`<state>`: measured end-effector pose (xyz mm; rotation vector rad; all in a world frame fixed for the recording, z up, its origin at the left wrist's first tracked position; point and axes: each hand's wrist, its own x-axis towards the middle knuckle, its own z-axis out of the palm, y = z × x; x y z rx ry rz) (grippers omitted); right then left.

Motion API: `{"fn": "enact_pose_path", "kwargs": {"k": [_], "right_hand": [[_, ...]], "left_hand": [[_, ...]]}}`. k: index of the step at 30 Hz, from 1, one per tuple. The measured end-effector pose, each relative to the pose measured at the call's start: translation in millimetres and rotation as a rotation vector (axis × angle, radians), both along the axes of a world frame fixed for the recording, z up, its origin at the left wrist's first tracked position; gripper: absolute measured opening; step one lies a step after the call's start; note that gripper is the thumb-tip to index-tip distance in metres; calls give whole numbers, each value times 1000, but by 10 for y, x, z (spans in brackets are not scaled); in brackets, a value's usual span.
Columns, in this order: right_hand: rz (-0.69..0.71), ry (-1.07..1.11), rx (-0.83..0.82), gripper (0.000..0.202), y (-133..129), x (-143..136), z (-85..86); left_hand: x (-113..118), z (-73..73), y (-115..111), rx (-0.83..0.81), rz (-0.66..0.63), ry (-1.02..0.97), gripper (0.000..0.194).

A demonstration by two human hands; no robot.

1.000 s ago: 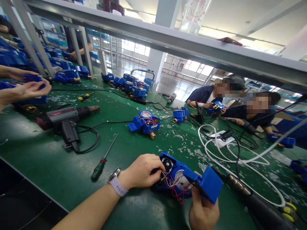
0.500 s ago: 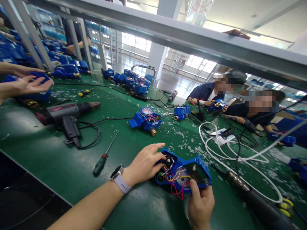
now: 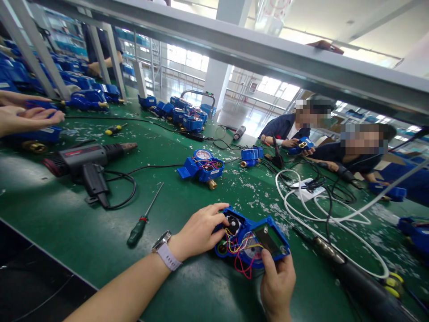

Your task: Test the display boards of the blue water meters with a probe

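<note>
In front of me lies an opened blue water meter (image 3: 244,227), with red, yellow and white wires loose in its housing and a round black part at its left end. My left hand (image 3: 204,228) grips that left end, fingertips at the black part. My right hand (image 3: 277,279) pinches the near edge of the raised lid (image 3: 271,239), thumb on the inside; its other fingers are partly hidden behind the lid. A green-handled screwdriver (image 3: 137,231) lies left of my left wrist. Beyond my hands sits another open blue meter (image 3: 203,167) with wires showing.
A heat gun (image 3: 90,163) rests at left with its cord. White cable loops (image 3: 284,197) and a dark tool (image 3: 348,273) lie at right. Plastic scraps litter the green table (image 3: 110,268). A co-worker's hands (image 3: 30,116) are at far left; two people work opposite under a metal shelf beam (image 3: 214,40).
The whole view has shifted slightly. The lid in my right hand has tipped a little, showing more of its inside. Both hands keep their hold on the meter.
</note>
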<state>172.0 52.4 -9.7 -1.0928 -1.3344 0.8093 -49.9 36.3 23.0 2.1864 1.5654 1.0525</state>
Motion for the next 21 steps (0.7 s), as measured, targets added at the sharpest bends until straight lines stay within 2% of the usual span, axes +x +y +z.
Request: {"fn": "enact_pose_path", "kwargs": {"k": [6,13,21], "right_hand": [[14,8,-7,45,9,32,-18],[-34,28,-24,47,30,54,-74],[-48,22,-29,51,42,51,-73]], "left_hand": [[18,43,-26,98,3,18,16],[54,36,-48,225,-50,15,14],[143,78,-108,252,-197,-24,19]]}}
